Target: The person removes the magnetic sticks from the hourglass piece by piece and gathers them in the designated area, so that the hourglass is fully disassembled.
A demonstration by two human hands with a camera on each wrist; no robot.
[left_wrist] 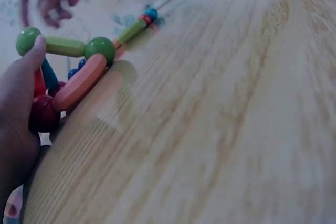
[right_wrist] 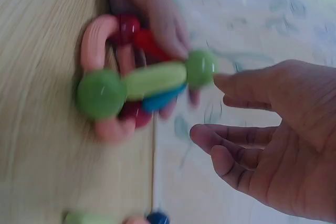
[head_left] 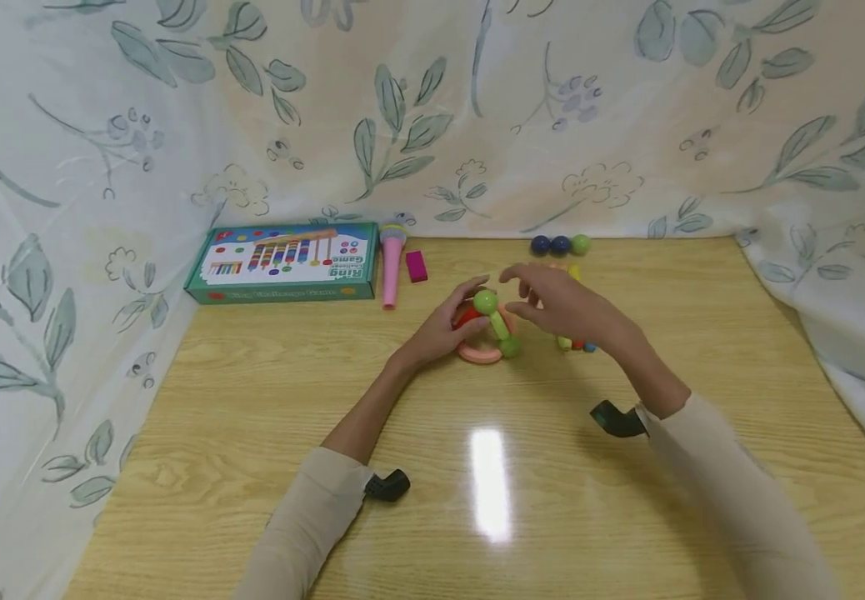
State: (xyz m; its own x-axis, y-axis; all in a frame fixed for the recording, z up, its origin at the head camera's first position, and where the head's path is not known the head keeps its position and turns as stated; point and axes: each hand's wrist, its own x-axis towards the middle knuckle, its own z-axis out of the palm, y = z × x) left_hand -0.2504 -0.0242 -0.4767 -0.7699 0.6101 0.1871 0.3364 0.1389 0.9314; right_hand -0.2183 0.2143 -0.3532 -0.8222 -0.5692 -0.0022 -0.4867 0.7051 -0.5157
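Observation:
A small frame of magnetic rods and balls (head_left: 481,356) stands on the table. Curved salmon rods and dark red and green balls form its base, and red, blue and lime (right_wrist: 155,80) rods rise to a light green ball (right_wrist: 201,68) at the top. My left hand (head_left: 436,331) grips the frame from the left, thumb near the top ball and fingers partly hidden behind. To the right is my right hand (head_left: 567,304), its fingers loosely bent and holding nothing. One fingertip is at the top ball; whether they touch I cannot tell.
More rods and balls (head_left: 577,343) lie partly under the right hand. Two dark blue balls (head_left: 550,245) and a green ball (head_left: 580,244) sit at the back. A game box (head_left: 282,262), a pink toy microphone (head_left: 392,267) and a magenta block (head_left: 417,267) are at the back left.

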